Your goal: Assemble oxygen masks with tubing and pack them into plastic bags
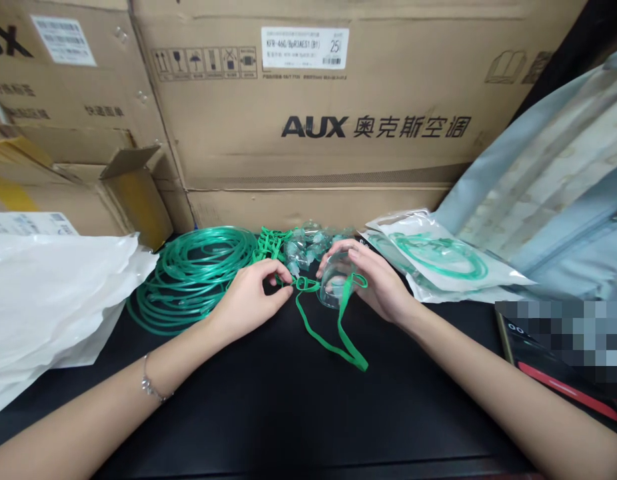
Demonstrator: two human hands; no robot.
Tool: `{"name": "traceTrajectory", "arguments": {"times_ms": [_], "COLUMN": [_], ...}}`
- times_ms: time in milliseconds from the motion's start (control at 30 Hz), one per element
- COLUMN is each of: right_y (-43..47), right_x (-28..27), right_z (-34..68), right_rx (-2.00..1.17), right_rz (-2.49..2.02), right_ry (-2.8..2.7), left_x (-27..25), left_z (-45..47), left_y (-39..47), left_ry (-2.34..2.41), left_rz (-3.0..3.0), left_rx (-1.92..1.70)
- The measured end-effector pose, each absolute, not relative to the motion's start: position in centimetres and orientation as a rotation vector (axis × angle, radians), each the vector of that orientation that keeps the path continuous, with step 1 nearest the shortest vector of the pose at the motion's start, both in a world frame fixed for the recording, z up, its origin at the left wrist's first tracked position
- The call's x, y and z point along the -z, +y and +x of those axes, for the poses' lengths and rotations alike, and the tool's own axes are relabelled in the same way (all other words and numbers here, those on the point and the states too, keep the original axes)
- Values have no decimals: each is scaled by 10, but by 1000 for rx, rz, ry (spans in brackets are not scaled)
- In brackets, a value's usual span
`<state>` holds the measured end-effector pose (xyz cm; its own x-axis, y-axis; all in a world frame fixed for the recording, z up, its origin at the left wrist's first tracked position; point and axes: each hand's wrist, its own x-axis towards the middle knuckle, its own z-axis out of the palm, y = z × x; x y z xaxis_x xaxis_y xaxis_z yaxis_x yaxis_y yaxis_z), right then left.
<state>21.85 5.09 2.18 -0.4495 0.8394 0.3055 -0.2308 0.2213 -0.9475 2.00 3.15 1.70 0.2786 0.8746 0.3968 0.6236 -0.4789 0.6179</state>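
My right hand [371, 280] is curled round a clear oxygen mask [333, 277], its fingers over the far side of the shell. A green elastic strap [344, 327] runs from the mask and hangs in a loop over the black table. My left hand [261, 287] pinches the strap's free end between thumb and forefinger, left of the mask. A small green loop of the strap shows between the two hands. Just behind them lie several clear masks [308, 243] and a heap of green straps [272, 243].
Coiled green tubing [188, 280] lies left of my left hand. White pouches [53, 293] are stacked at the far left. Bagged mask sets [438, 257] lie at the right, with a phone [553, 373] nearer me. Large cardboard boxes [308, 160] stand along the back of the black table [288, 413].
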Motion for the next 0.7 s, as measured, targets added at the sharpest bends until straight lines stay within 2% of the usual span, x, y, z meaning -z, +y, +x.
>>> {"name": "traceTrajectory", "arguments": {"times_ms": [133,433,700], "right_y": [49,50,54], "right_x": [-22,-19,-16], "right_z": [218,215,218], "right_rx": [-1474,-1492,-1452], "right_rz": [-602,-582,-679], "right_ry": [-1520,-1512,-1491], "left_x": [-17,-14,-21], "left_z": [23,27,26], "left_y": [27,26,30], "left_ry": [1258,1138,1117], "left_rz": [2243,2216,1832], "left_rx": [-1186,-1147,-876]}}
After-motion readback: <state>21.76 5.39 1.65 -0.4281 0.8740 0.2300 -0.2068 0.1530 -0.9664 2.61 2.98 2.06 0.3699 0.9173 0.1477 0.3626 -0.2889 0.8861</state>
